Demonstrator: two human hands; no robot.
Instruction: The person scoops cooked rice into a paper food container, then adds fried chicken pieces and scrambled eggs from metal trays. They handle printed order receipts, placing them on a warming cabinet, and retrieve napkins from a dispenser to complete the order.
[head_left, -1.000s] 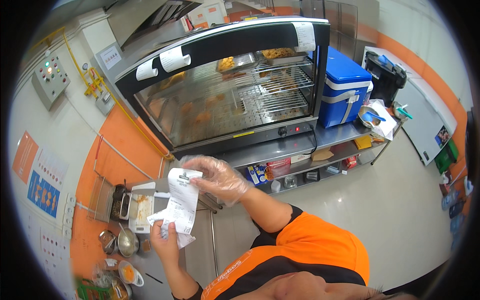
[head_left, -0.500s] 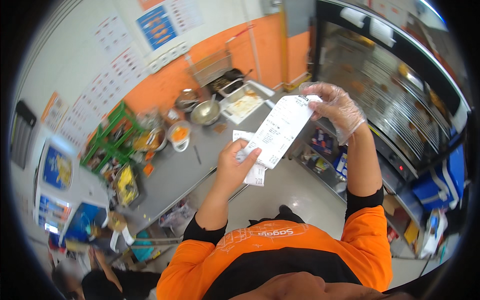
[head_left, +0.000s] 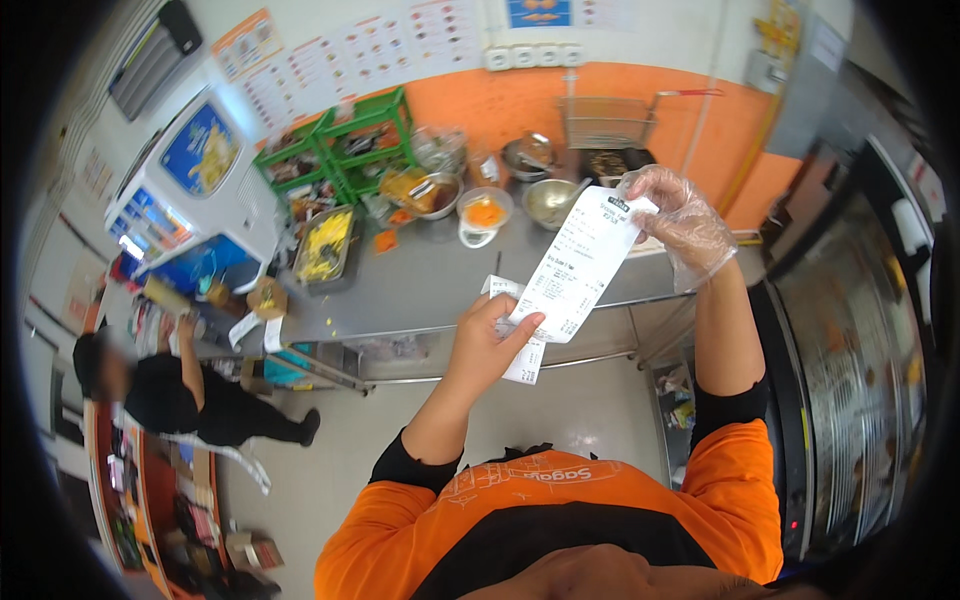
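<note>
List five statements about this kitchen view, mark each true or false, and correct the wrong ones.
1. The right-hand grip, in a clear plastic glove, and the bare left-hand grip both hold a long white paper slip. True.
2. The left-hand grip holds the slip's upper end. False: it holds the lower end.
3. A rectangular metal tray with yellow contents stands on a grey metal table. True.
4. The co-worker at the picture's left wears an orange top. False: the co-worker wears black.
5. Green plastic racks stand right of a boxy white-and-blue machine. True.

Long white printed receipt (head_left: 582, 265), tilted, overlapping second slip (head_left: 525, 368)
</note>
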